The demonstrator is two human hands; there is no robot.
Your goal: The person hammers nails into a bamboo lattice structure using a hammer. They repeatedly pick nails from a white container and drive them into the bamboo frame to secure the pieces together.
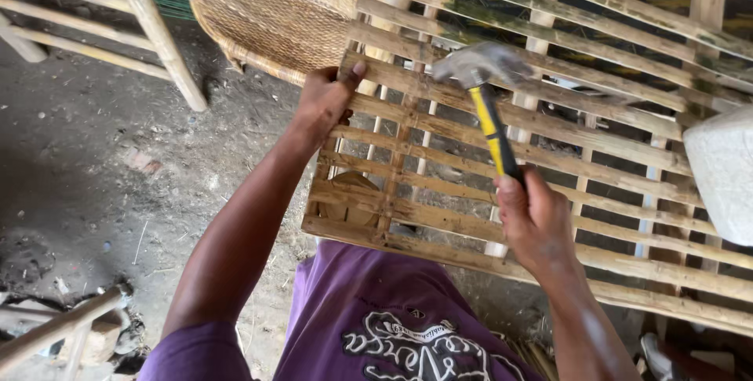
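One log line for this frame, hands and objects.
left hand: grips slatted wooden frame edge | right hand: holds yellow-handled steel hammer above slats | woven basket behind

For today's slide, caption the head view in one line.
Left hand steadies a slatted wooden frame; right hand raises a hammer.

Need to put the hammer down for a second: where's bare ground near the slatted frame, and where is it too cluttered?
Bare dirt floor lies left of the slatted frame, between the woven basket and wooden legs above and the scrap wood at lower left. The left hand grips the frame's corner; the right hand holds the hammer. Right of it, a white block crowds the frame.
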